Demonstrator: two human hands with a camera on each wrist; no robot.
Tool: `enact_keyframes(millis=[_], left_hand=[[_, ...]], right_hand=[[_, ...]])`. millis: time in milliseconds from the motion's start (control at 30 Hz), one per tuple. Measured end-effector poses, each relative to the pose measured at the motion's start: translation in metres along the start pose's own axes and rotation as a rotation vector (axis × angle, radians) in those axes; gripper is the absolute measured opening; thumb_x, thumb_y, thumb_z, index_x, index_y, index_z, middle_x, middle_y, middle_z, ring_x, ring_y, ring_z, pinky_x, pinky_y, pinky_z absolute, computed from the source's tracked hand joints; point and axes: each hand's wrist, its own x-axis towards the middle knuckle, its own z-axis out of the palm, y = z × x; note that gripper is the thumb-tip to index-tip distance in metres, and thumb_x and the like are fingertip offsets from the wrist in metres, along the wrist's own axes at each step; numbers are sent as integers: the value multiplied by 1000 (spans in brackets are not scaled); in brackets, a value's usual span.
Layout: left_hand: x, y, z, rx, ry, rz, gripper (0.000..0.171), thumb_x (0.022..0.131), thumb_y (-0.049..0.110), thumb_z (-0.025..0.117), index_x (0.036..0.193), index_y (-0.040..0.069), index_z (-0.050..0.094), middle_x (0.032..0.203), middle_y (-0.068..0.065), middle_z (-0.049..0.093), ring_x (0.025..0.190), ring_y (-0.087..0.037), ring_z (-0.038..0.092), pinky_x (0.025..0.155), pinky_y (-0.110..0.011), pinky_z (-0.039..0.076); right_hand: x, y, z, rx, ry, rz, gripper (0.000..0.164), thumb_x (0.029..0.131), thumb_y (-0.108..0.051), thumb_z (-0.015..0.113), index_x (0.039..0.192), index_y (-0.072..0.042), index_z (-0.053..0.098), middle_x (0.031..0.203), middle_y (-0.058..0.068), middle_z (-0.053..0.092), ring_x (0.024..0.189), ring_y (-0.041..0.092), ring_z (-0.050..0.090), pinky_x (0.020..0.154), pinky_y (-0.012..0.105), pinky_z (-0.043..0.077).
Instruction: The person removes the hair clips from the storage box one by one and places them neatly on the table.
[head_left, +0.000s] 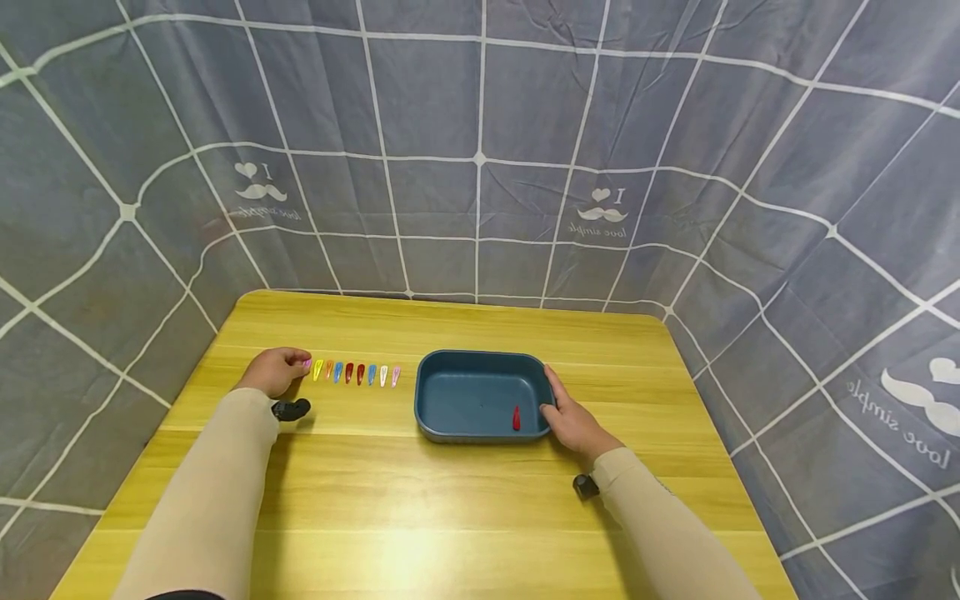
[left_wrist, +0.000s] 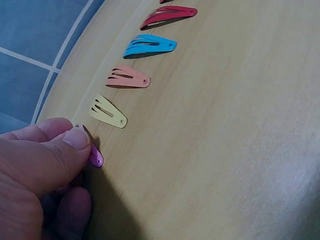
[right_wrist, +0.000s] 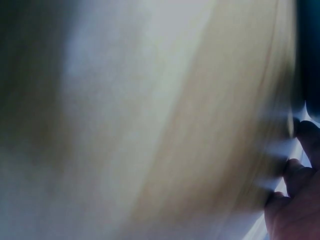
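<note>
In the left wrist view, a purple snap hair clip is pinched between the thumb and forefinger of my left hand, at the left end of a row of clips on the table. Beside it lies a yellow hair clip, then an orange-pink hair clip and a blue hair clip. My right hand grips the right wall of a dark blue bin, thumb over the rim. Inside the bin, near its right front, is a red hair clip.
Further along the row are red clips, another blue clip, a white clip and a pink clip. The wooden table ends at a grey checked curtain behind and at the sides.
</note>
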Motion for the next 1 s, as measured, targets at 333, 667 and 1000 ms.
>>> enact_keyframes(millis=[333,667,1000], left_hand=[[-2,-1,-7,5,-5,54,59,112,35,51,156,-4,44,146,-36,53,127,-50,58,108,-64,46],[1,82,7,-31,44,230,55,111,35,54,158,8,47,140,-22,61,117,-45,62,87,-53,56],[-3,161,45,-91,-44,395,48,109,25,61,153,8,55,138,-17,68,130,-36,63,111,-55,50]], right_hand=[[-1,0,0,-18,-1,-4,73,109,-38,41,170,-39,1,169,17,35,147,49,45,119,67,36],[-1,2,1,-9,1,-12,73,109,-36,42,170,-40,2,168,17,37,146,49,47,119,66,37],[-2,1,-1,-1,10,-11,72,109,-36,42,170,-41,3,168,17,38,147,48,46,119,67,36]])
